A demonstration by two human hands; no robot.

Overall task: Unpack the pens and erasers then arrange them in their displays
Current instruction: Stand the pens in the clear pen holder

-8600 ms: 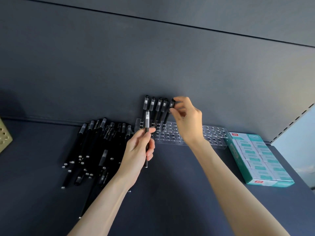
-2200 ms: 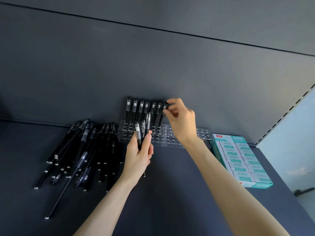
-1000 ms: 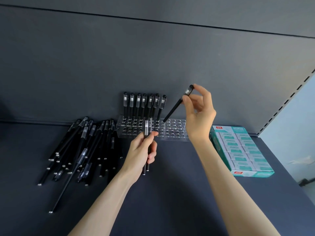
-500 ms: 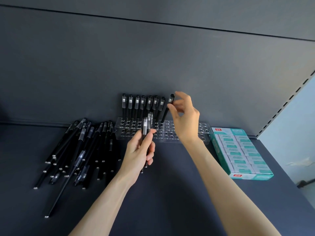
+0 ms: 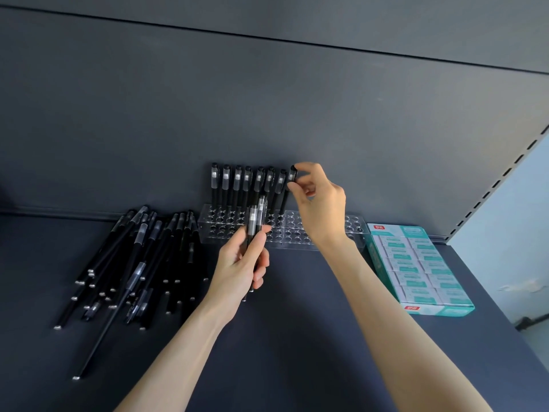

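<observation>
Head view.

OP: Where's the pen?

ENG: Your right hand (image 5: 319,203) has the black pen (image 5: 291,179). Thumb and forefinger pinch its cap end, and the other fingers are loosely curled. The pen is near upright, cap up. It's just right of the row of standing pens (image 5: 237,185), at the 3 o'clock end.

OP: Seated?

ENG: Can't tell. Its lower end reaches the clear rack (image 5: 326,233), but your hand and the glare hide the hole.

OP: Left hand?

ENG: Your left hand (image 5: 240,266) is wrapped around the spare pens (image 5: 253,224), at least two, caps up. You're holding them just in front of the rack, at 6 o'clock from the row.

OP: Rack?

ENG: It's at the back of the shelf (image 5: 297,352), against the back panel (image 5: 267,99). Seven pens stand at its 9 o'clock end. Holes toward 3 o'clock look open.

OP: Remaining stock?

ENG: The loose pile of pens (image 5: 133,263) lies flat on the shelf at 9 o'clock from your left hand, caps mostly toward the panel. The eraser box (image 5: 416,263) is teal and white with its top open and packs in rows. It's just beside the rack's 3 o'clock end, apart from both your hands.
</observation>
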